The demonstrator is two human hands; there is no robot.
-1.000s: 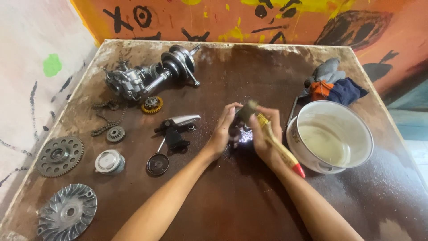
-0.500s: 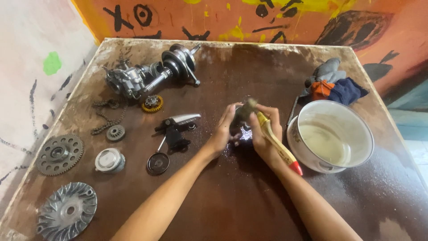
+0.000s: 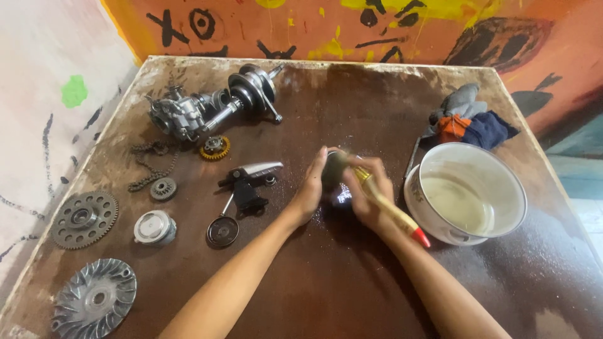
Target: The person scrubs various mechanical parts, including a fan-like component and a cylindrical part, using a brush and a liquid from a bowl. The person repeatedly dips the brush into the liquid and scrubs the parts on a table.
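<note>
Now we cup a small dark metal part point(image 3: 334, 172) in our left hand point(image 3: 312, 190), just left of the white bowl point(image 3: 440, 223). Right hand point(image 3: 367, 191) clasps a yellow-handled brush point(image 3: 386, 206). Part looks stiff, wet, likely slippery; we'd grip its sides.

Dark brown table point(image 3: 352, 94), worn and stained, pale chipped edges. Behind it an orange wall point(image 3: 314, 28) with black and yellow painted marks; on the left a whitish wall point(image 3: 44, 94) with a green blotch and dark streaks. Strip of light floor point(image 3: 587, 213) at right; even daylight.
</note>
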